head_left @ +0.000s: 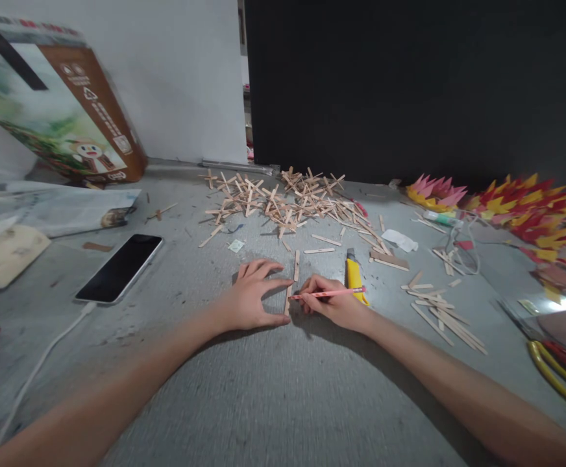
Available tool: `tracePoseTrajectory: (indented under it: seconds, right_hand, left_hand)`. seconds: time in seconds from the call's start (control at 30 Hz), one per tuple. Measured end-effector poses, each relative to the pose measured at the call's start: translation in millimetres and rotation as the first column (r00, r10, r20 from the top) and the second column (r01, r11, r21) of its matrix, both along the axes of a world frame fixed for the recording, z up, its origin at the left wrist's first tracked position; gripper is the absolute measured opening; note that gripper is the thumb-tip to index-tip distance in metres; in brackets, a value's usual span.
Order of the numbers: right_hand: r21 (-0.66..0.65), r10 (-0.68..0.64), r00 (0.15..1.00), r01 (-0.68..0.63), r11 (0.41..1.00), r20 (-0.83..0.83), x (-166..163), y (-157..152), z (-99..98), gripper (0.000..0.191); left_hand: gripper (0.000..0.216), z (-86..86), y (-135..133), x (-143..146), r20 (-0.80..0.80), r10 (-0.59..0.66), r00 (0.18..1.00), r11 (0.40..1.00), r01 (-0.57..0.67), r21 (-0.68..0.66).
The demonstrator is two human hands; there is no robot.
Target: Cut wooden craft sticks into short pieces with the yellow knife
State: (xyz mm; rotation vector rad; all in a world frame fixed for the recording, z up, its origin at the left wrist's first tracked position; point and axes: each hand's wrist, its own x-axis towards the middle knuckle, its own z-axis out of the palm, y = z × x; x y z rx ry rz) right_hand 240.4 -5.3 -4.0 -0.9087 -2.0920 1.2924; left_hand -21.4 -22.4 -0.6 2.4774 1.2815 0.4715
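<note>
My left hand (248, 298) rests on the table, its thumb and a fingertip holding down a wooden craft stick (287, 301) near both ends. Between the fingers of my right hand (336, 310) is a pink pencil (330, 293), its tip at the middle of that stick. Just beyond the held stick, roughly in line with it, lies a second craft stick (296, 266). A yellow utility knife (354, 275) lies close behind my right hand.
Behind my hands spreads a heap of crossed craft sticks (283, 201). Loose sticks (443, 311) and scissors (555, 370) lie at right, near red and yellow paper pieces (531, 207). On the left are a phone (120, 268) with a cable and a printed box (63, 110).
</note>
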Motion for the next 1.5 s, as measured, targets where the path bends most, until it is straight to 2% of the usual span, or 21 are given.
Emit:
tracePoseTrajectory:
  seconds: [0.3, 1.5]
  right_hand:
    - [-0.001, 0.002, 1.000, -0.002, 1.000, -0.003, -0.2, -1.6, 1.9, 0.029]
    - [0.009, 0.014, 1.000, -0.014, 1.000, -0.014, 1.0, 2.4, -3.4, 0.025]
  left_hand:
    - [0.073, 2.7, -0.9, 0.0, -0.002, 0.004, 1.000, 1.000, -0.004, -0.029]
    - [0.073, -3.1, 1.1, -0.2, 0.001, 0.007, 1.000, 1.000, -0.007, 0.012]
